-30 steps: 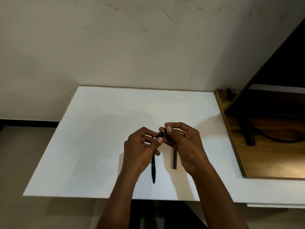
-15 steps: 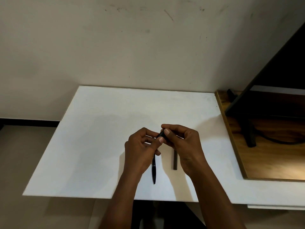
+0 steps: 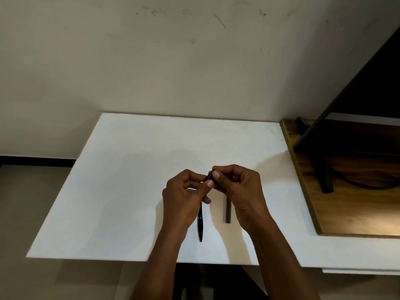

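Note:
Both hands meet above the middle of a white table (image 3: 134,191). My left hand (image 3: 184,198) and my right hand (image 3: 238,189) pinch one small black object (image 3: 209,176) between thumbs and fingertips; most of it is hidden, so its shape is unclear. Under the hands two things lie on the table: a black pen (image 3: 200,224) pointing toward me, partly covered by my left hand, and a short dark stick-like piece (image 3: 228,211) beside my right wrist.
A wooden surface (image 3: 355,215) adjoins the table on the right, carrying a dark slanted stand (image 3: 324,176) and a black cable (image 3: 363,185). A scuffed beige wall (image 3: 173,61) rises behind the table. The floor shows at the left.
The hands have stayed together over the same spot, with only small shifts of the fingertips on the black object. The pen and the dark piece have not moved.

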### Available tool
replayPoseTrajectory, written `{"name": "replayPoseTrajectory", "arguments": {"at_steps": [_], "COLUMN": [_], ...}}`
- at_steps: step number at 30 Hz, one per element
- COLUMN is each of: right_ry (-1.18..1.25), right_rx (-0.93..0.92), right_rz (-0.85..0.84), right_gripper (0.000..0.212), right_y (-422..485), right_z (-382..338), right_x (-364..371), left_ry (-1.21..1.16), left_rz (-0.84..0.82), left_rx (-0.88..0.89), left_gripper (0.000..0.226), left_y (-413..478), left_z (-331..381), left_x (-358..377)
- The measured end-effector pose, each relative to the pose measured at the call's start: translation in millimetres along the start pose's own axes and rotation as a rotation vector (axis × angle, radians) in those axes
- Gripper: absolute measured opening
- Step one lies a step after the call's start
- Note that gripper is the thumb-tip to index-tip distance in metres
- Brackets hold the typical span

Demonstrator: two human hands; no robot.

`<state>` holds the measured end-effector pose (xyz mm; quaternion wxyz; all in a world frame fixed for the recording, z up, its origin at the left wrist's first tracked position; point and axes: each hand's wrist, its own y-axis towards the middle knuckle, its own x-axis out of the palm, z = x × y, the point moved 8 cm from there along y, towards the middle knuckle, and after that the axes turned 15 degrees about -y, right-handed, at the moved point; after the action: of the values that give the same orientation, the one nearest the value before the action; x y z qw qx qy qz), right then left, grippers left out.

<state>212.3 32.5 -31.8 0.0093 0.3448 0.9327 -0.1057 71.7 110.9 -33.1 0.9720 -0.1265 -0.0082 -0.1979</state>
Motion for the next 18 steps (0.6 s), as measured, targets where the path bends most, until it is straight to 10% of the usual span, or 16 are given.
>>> {"name": "replayPoseTrajectory", "arguments": {"at_steps": [18], "right_ry": [-0.064], "right_rx": [0.092], "right_rz": [-0.095], "right_gripper": [0.016], "right_y": [0.9], "right_z": [0.8], "right_x": [4.0], "left_ry": [-0.095], "left_rz": [-0.107], "left_rx": [-0.136], "left_gripper": [0.028], "left_y": [2.1], "left_z": [-8.9], "left_x": [8.1]}}
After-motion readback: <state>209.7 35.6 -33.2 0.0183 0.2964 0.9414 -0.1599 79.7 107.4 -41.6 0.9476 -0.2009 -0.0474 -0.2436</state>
